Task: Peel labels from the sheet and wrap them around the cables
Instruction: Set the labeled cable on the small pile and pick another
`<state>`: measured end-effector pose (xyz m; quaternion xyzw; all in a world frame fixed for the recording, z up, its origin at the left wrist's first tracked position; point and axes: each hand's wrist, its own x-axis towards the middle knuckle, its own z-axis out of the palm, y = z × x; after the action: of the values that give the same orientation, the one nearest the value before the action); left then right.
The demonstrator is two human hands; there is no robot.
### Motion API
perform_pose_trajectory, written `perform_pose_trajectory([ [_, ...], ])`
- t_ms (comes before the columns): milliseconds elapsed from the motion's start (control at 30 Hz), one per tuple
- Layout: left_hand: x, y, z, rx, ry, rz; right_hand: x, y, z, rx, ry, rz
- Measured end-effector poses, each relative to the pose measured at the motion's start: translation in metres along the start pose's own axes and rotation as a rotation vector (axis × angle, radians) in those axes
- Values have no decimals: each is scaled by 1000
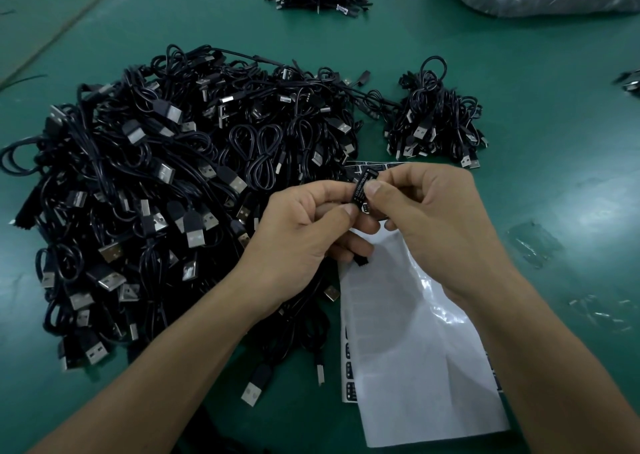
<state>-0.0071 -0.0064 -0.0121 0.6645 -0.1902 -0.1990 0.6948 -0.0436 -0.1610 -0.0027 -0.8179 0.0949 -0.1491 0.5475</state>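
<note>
A label [360,189] is pinched by both the left hand [304,225] and right hand [433,218], while the large cable pile [166,183] appears largely unlabelled.

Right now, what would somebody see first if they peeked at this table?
Probably the huge tangle of black USB cables heaped on the left of the green table. Then the left hand and right hand in the middle, pinching a small black label above a white label sheet.
</note>
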Motion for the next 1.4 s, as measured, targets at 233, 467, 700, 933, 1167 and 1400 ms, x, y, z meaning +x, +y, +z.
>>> perform_pose_trajectory([
  [233,0,-1,0,7,2,9,-1,1,2,-20,26,-20],
  [467,0,-2,0,5,12,14,-1,3,4,-57,68,-53],
  [700,0,-4,1,7,96,47,-4,-2,5,-69,55,-78],
  [933,1,-8,3,13,142,56,-9,-10,5,-142,122,-87],
  [1167,0,-7,1,31,144,85,-2,-4,-3,-161,186,-54],
  [1400,0,-5,0,37,118,98,-1,2,2,40,40,-69],
])
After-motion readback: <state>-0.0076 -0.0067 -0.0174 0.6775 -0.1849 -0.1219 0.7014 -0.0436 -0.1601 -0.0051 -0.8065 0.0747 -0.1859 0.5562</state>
